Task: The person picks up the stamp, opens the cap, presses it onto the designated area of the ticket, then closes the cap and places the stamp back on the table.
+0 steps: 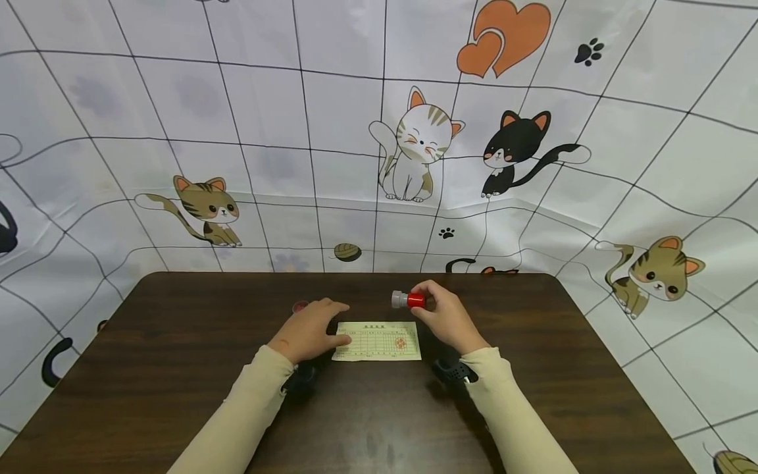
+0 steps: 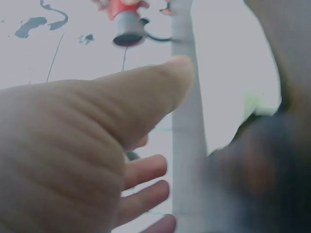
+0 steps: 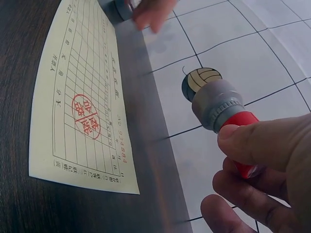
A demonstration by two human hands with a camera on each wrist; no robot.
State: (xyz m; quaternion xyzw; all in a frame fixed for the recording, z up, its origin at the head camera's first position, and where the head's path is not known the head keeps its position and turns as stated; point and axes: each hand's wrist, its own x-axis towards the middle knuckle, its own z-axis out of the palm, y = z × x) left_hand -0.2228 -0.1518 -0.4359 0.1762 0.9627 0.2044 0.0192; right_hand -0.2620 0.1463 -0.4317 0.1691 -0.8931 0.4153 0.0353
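My right hand (image 1: 447, 319) pinches a red and grey self-inking stamp (image 1: 408, 299) between thumb and fingers, holding it up sideways above the table. The stamp's grey end points left, toward my other hand. Below lies a pale yellow printed form (image 1: 373, 342), marked on its right half with a round red stamp print (image 3: 86, 116). My left hand (image 1: 308, 329) is at the form's left edge, holding nothing, its fingers loosely extended and its thumb apart from them. Whether that thumb touches the paper I cannot tell. Behind the left hand a small round reddish object (image 1: 300, 306) is partly hidden.
The form lies on a dark brown wooden table (image 1: 177, 368) with rounded far corners. Beyond its far edge hangs a white sheet (image 1: 331, 171) with a grid and cartoon cats. A dark wrist device (image 1: 453, 372) sits under the right wrist.
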